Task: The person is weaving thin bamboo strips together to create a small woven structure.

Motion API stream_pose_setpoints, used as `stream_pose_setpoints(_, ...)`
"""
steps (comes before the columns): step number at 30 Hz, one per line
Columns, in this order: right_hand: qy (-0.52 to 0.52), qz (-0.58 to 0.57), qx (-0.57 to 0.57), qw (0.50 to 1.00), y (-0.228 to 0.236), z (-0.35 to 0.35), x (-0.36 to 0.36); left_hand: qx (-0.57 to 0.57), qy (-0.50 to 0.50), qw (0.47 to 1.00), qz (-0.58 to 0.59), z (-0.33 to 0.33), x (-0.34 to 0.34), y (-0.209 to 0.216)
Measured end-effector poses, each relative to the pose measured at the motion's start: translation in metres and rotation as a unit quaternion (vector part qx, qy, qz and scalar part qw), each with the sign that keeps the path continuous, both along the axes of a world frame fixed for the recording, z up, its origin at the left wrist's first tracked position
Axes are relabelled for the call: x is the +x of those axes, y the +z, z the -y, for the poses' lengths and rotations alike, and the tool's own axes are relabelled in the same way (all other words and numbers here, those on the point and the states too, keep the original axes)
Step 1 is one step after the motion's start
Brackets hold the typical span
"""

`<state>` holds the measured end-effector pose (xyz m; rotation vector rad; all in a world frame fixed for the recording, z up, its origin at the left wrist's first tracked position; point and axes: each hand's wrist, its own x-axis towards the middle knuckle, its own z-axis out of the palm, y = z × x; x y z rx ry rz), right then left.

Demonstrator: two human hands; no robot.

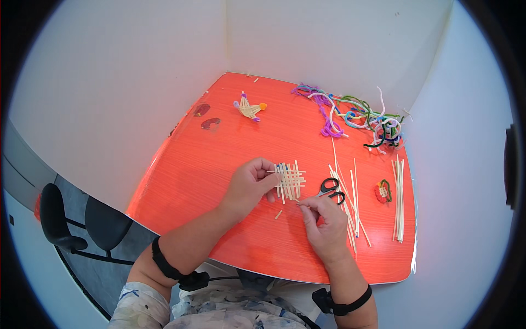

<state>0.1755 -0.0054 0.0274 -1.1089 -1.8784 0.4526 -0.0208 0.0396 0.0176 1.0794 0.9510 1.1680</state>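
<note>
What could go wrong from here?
1. The left hand grips the stick lattice only along its left side, so the sticks on the far side might slide out of line.
2. The scissors lie just beyond the right hand, by the loose sticks; a backward nudge could scatter them.
3. The short stick piece lies loose between the hands and could get brushed away.

A red table [186, 170] is carrying a star [249, 109] at its far left, while a tangle of fuzzy strands [388, 130] is lying at the far right. Scissors [332, 191] are resting by loose sticks [356, 197], with a short stick [279, 215] lying farther left. A flower [382, 192], apparently woven, is sitting between the loose sticks and a stick bundle [399, 203].
</note>
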Motion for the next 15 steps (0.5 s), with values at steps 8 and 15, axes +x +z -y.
stream_pose_setpoints(8, 0.025, -0.015, 0.016, 0.999, -0.0054, -0.0004, -0.001, -0.033, 0.006, 0.996, 0.082, -0.0011, 0.0018, 0.0006)
stream_pose_setpoints(15, 0.021, -0.009, 0.012, 1.0, -0.005, -0.0017, -0.0011, -0.049, -0.02, 0.991, 0.123, -0.002, -0.0006, 0.0003)
